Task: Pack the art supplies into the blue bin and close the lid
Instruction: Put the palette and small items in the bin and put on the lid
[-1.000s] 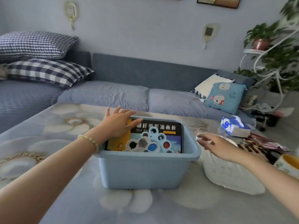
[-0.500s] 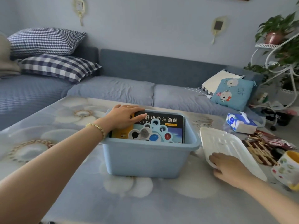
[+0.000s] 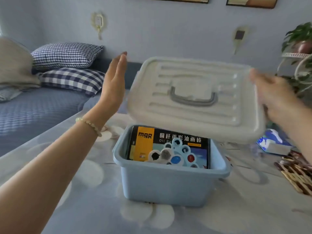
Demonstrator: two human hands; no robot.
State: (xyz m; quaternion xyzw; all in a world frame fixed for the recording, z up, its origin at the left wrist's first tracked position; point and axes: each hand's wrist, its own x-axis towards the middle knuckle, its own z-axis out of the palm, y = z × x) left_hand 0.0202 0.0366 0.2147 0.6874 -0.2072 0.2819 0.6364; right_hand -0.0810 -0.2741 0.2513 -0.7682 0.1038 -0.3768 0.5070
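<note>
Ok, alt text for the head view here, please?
A right hand holds a white lid tilted above an open blue bin containing an oil pastel box and paint palette; the left hand is raised open beside it.

We're in a home living rm: grey-blue fabric sofa point(image 3: 42, 112) w/ navy-white checked pillows point(image 3: 67, 55), framed wall pictures point(image 3: 251, 1), potted green plant point(image 3: 298, 38).
</note>
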